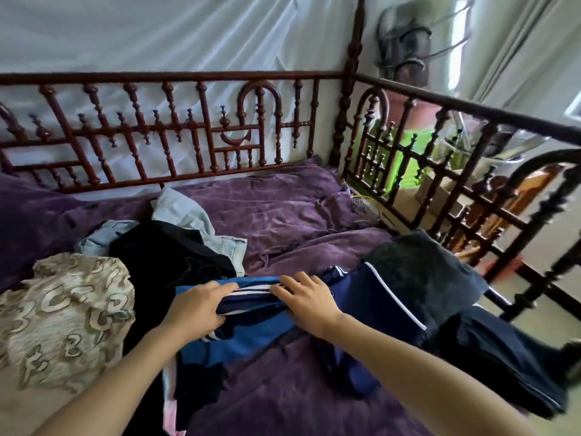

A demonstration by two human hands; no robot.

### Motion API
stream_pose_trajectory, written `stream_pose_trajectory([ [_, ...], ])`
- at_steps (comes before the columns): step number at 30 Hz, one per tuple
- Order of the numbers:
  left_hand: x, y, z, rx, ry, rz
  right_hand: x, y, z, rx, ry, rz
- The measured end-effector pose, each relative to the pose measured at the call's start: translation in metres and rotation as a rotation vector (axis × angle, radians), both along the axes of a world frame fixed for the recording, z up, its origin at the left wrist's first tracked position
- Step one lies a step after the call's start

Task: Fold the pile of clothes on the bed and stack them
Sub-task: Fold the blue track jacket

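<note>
A patterned beige blanket (pixel 63 309) covers the bed's left edge. Beside it lies the unfolded pile: a black garment (pixel 163 253) over pale denim (pixel 224 247). The left hand (pixel 195 305) grips the blue striped garment (pixel 248 339), fingers curled over its white-striped fold. The right hand (pixel 305 297) pinches the same fold just beside it. A navy garment (pixel 377 297) touches the folded dark stack (pixel 418 265) near the right railing (pixel 471 190). Open purple bedspread (pixel 283 209) stretches behind the hands.
</note>
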State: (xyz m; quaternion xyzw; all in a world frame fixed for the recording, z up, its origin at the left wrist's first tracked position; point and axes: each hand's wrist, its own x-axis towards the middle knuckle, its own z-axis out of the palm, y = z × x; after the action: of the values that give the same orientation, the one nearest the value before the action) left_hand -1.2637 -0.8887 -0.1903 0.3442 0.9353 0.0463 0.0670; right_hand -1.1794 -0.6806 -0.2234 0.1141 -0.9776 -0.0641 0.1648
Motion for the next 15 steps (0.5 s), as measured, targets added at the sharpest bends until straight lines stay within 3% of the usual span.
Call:
stream_pose_trajectory([
  [6,-0.002,0.185,0.017,0.140,0.183,-0.080,0.014,0.178,0.027,0.049,0.168,-0.090],
  [10,0.012,0.307,0.012,0.325,0.314,-0.204,0.037,0.296,0.054,0.215,0.276,-0.211],
  [12,0.027,0.362,0.001,0.298,0.138,-0.233,0.056,0.346,0.049,0.280,0.173,-0.292],
  [15,0.045,0.415,-0.030,-0.060,-0.197,-0.296,0.094,0.407,0.002,0.259,-0.244,-0.448],
])
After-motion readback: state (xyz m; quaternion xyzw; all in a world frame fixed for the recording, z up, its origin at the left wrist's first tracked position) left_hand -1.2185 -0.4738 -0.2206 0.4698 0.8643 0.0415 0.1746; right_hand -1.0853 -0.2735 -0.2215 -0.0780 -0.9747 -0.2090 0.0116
